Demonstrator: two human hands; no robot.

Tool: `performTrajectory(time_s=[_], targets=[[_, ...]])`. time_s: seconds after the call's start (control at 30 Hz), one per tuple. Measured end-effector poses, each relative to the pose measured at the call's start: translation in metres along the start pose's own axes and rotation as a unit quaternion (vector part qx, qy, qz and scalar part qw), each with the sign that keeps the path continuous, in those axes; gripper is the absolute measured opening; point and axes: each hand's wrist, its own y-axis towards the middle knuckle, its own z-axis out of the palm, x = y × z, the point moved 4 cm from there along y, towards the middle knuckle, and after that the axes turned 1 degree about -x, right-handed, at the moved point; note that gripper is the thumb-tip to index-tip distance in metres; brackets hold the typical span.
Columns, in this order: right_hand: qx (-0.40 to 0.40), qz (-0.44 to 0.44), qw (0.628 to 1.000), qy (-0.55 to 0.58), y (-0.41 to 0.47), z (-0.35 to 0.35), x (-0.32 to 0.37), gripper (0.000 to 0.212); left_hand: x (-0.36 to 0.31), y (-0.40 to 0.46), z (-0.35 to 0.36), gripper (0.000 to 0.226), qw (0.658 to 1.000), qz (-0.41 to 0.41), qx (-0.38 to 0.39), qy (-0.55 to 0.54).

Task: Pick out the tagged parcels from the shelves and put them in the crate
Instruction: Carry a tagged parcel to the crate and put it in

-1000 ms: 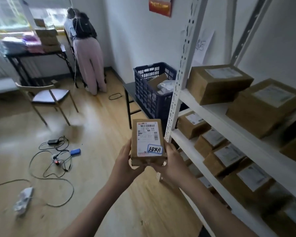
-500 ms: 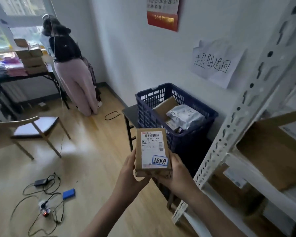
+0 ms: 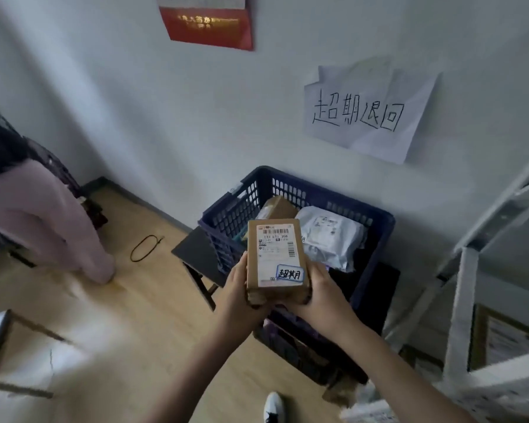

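At far left a person (image 3: 28,209) in pink trousers stands by the wall, a cord (image 3: 145,248) looped on the floor nearby. Toward the middle, the left hand (image 3: 237,296) holds the box (image 3: 275,259) by its near left corner, fingers curled under it. The box is level, label up, with a blue-edged tag (image 3: 289,273) at its near right, held above the near edge of the crate (image 3: 376,221). The right hand (image 3: 322,293) holds the near right corner. A bag (image 3: 330,236) lies in the crate. The shelf (image 3: 464,300) stands at right.
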Motion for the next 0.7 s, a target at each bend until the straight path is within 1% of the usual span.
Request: performTrajectory(time_s=[0.07, 0.13, 0.23, 0.3, 0.4, 0.5, 0.6, 0.7], targets=[[-0.018, 0.005, 1.000, 0.000, 0.030, 0.001, -0.010, 0.082, 0.010, 0.042, 0.006, 0.098, 0.999, 0.016, 0.030, 0.013], [-0.028, 0.019, 0.999, 0.001, 0.055, 0.001, -0.025, 0.083, 0.024, 0.080, 0.017, 0.096, 0.997, 0.002, 0.081, 0.017], [-0.036, 0.067, 0.997, -0.030, 0.079, 0.000, -0.045, 0.087, 0.043, 0.115, 0.031, 0.090, 0.989, -0.019, 0.148, 0.010], [-0.036, 0.100, 0.993, -0.043, 0.089, -0.002, -0.059, 0.092, 0.058, 0.131, 0.039, 0.091, 0.981, -0.027, 0.190, 0.014], [-0.027, 0.135, 0.990, -0.036, 0.095, -0.001, -0.076, 0.092, 0.078, 0.150, 0.050, 0.092, 0.965, -0.033, 0.255, 0.044], [-0.025, 0.160, 0.985, -0.057, 0.098, 0.000, -0.089, 0.098, 0.095, 0.169, 0.061, 0.094, 0.950, -0.060, 0.302, 0.057], [-0.019, 0.190, 0.978, -0.085, 0.096, 0.003, -0.101, 0.104, 0.110, 0.179, 0.074, 0.097, 0.924, -0.066, 0.368, 0.078], [-0.001, 0.221, 0.971, -0.088, 0.096, 0.008, -0.109, 0.102, 0.122, 0.188, 0.078, 0.095, 0.905, -0.059, 0.408, 0.110]])
